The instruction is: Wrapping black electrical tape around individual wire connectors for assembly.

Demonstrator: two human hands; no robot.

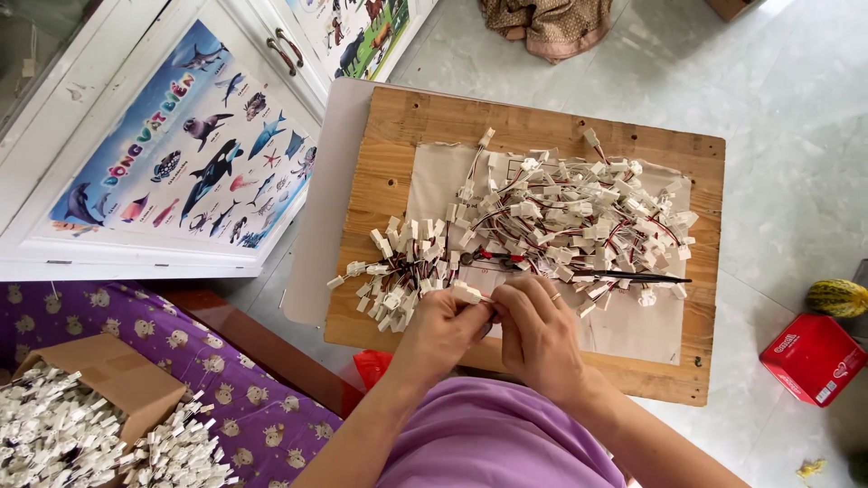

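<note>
Head view | left hand [440, 327] and right hand [537, 330], grips pinching one white connector [468, 294] at 6 o'clock on table [389, 136] | sorted bundle [398, 271] at 9 | loose pile [579, 221] at 1, mostly left

White cabinet door [54, 244] at upper left carries sea-animal poster [185, 149]; second animal poster [362, 32] on next door. Cardboard box [99, 380] of white connectors on purple patterned cloth [235, 398], lower left. Red box [812, 357] beside striped yellow-green gourd [838, 296] on pale tiled floor [787, 117]. Brown cloth [547, 23] bunched at top.
</note>
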